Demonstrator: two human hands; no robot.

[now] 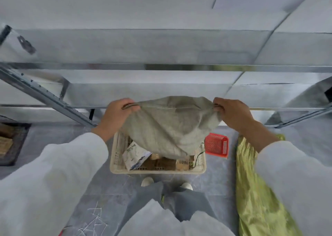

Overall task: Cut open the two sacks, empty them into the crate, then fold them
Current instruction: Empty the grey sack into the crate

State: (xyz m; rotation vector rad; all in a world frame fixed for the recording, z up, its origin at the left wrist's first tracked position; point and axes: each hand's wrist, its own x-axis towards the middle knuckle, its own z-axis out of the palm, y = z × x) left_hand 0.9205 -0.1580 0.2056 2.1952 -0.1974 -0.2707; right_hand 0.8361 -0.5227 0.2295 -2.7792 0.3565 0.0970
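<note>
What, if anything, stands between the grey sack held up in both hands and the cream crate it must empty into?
Nothing visible does. The left hand and right hand hold the grey sack directly above the cream crate, its lower end hanging into the crate's open top over the parcels already inside.

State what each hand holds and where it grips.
Both grip the grey sack over the crate: left hand and right hand each pinch a corner of its upper hem.
</note>
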